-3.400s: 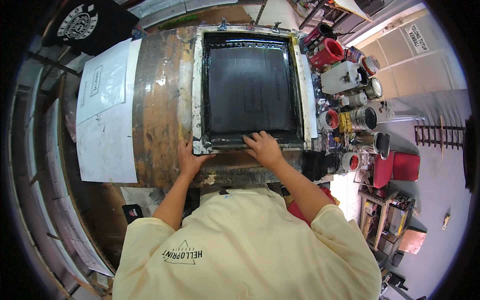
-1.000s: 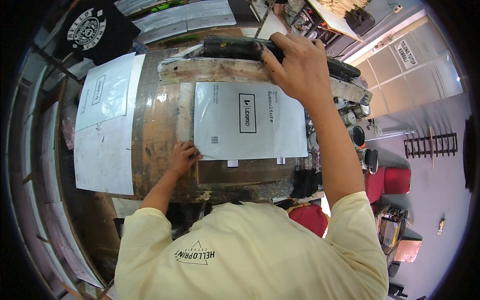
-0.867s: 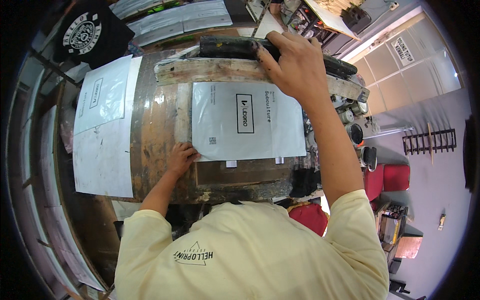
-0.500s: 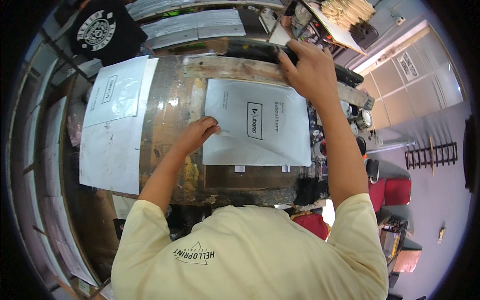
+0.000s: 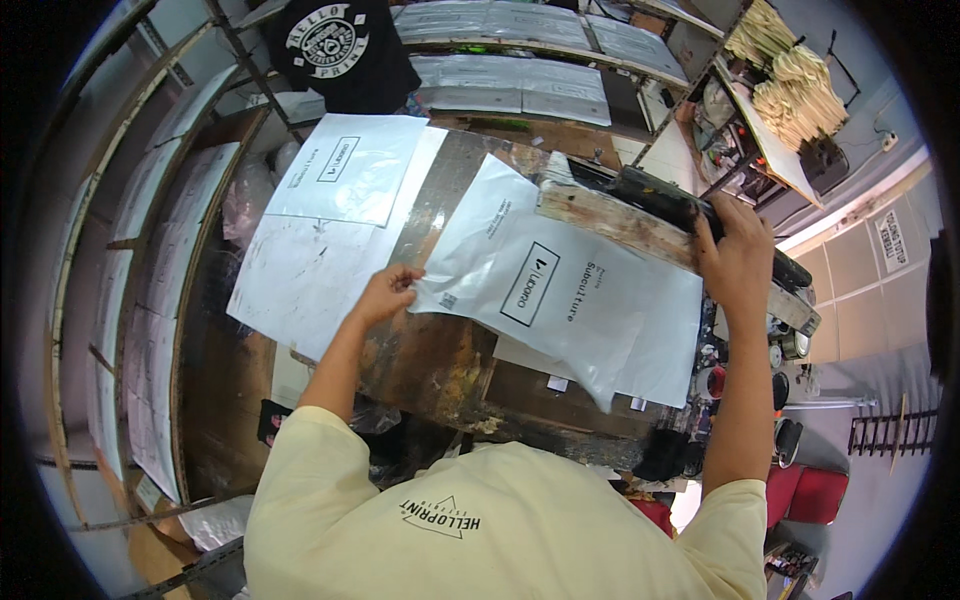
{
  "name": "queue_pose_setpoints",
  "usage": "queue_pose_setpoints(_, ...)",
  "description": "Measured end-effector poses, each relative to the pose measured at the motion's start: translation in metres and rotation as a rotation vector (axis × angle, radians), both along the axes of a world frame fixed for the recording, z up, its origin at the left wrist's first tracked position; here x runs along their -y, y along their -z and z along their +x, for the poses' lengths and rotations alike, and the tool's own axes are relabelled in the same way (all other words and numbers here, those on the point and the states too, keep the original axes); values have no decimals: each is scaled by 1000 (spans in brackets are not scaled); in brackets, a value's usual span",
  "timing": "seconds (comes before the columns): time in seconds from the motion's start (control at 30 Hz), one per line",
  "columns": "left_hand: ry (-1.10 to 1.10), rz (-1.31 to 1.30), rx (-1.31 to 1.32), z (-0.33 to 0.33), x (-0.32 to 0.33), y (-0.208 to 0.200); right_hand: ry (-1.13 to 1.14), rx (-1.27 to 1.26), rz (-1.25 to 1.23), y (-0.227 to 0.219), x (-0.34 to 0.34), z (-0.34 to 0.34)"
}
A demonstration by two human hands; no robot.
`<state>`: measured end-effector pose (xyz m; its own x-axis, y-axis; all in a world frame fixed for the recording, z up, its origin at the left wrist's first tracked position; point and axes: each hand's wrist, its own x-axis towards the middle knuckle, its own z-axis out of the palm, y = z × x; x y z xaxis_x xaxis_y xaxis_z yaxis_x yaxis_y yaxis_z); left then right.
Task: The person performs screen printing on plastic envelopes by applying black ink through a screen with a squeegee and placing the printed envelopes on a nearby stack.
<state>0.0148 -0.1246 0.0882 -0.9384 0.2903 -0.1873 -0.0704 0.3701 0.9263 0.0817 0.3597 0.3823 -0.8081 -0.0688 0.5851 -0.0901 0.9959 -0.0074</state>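
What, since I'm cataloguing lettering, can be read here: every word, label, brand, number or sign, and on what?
I won't copy wording, only place it.
White plastic sheet in the left hand: boxed logo and bold line, readable; finest lines, too small.
Flat plastic sheet: boxed logo, readable.
Black shirt: white lettering, readable.
Yellow shirt: black lettering, readable.
White sign: black lettering, readable.
Shelved packages: too blurred.

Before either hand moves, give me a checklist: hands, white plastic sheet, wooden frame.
Left hand pinching the left edge of the white plastic sheet: ok.
Right hand gripping the black bar at the wooden screen frame: ok.
White plastic sheet flat: not ok, near edge buckled.
White plastic sheet free of the frame: cannot tell, the frame hides part.
White plastic sheet apart from the white board on the left: ok.
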Motion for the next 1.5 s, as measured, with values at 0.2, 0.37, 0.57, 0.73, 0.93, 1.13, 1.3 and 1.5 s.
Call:
queue_pose_setpoints(0.2, -69, 153, 60, -53, 108, 24, 17, 53, -13, 0, 1, 0)
queue_pose_setpoints(0.37, -188, -327, -47, -69, 130, 26, 13, 35, -4, 2, 4, 1)
queue_pose_setpoints(0.57, -480, -782, -33, 36, 62, 83, 9, 55, -17, 0, 2, -2)
queue_pose_setpoints(0.73, -722, -712, -473, 78, 25, 115, 23, 28, -38, -3, -1, -9)
queue_pose_setpoints(0.93, -647, -706, -530, 79, 24, 121, 13, 40, -59, -2, 0, -7)
queue_pose_setpoints(1.13, -543, -724, -497, 64, 33, 95, 39, 68, -42, 2, 4, 4)
queue_pose_setpoints(1.3, -500, -687, -473, 33, 73, 56, 11, 53, -14, 0, 0, 2)
queue_pose_setpoints(1.5, -491, -722, -484, -11, 169, 48, 41, 55, 25, 5, -1, 2)
